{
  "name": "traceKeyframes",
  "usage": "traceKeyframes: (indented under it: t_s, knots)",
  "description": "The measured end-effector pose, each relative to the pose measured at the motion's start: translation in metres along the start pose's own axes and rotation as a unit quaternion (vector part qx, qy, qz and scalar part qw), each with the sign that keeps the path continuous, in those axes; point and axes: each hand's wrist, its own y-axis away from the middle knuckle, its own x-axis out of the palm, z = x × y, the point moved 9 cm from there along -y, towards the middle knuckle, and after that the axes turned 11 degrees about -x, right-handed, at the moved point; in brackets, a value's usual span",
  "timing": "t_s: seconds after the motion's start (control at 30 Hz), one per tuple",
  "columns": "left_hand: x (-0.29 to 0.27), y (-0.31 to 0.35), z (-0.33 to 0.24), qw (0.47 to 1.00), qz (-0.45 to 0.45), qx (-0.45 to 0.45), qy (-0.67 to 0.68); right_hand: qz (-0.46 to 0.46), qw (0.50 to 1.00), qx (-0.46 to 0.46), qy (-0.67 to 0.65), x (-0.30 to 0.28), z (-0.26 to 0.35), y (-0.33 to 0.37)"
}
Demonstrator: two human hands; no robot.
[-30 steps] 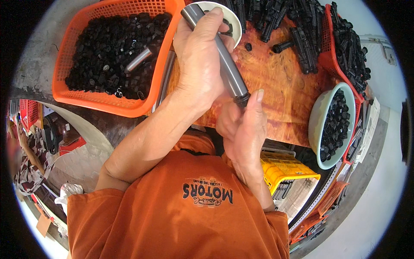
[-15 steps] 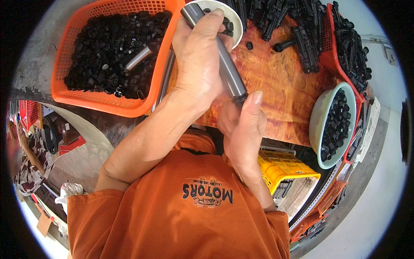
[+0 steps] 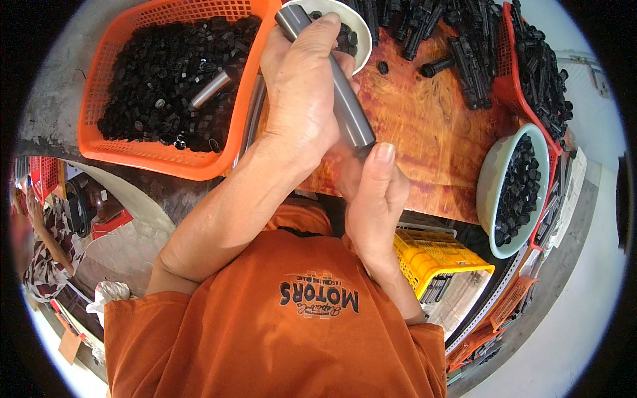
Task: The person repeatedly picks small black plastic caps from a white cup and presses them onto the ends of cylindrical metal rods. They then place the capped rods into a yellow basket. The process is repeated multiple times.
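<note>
A smooth dark grey metal tube (image 3: 350, 106) slants across the middle of the view, its upper end near a white bowl (image 3: 364, 41) of small black parts. My left hand (image 3: 298, 96) is wrapped round its upper half, thumb lying along it. At the tube's lower end is my right hand (image 3: 375, 199), closed with the thumb pointing up against the end. A little black shows at that end beside the thumb; the rest is hidden by the fingers. Beneath both hands lies a reddish-brown wooden tabletop (image 3: 424, 159).
Left stands an orange basket (image 3: 159, 166) of small black pieces, with a silver tube (image 3: 211, 91) on them. Black ribbed rods (image 3: 468, 73) lie at the back right by a red basket (image 3: 507, 79). A pale green bowl (image 3: 488, 179) and yellow crate (image 3: 438, 255) are nearer right.
The black threaded piece that stuck out of the tube's lower end is now mostly out of sight. My right thumb has moved slightly left and closer to the tube's end.
</note>
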Motion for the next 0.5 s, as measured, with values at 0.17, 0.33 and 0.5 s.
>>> traceKeyframes:
  t_s: [0.17, 0.33, 0.5]
  knots:
    - [0.0017, 0.0033, 0.0, 1.0, -0.001, -0.002, -0.005, 0.003, 0.996, -0.045, 0.08, -0.0015, 0.006, -0.001]
    - [0.0008, 0.0061, 0.0012, 1.0, 0.002, -0.003, 0.002, 0.002, 0.999, -0.03, 0.044, -0.0013, 0.0053, 0.0001]
    - [0.0032, 0.0098, -0.0002, 1.0, 0.017, 0.0, 0.019, -0.017, 1.0, 0.002, 0.011, -0.0006, 0.0032, 0.0008]
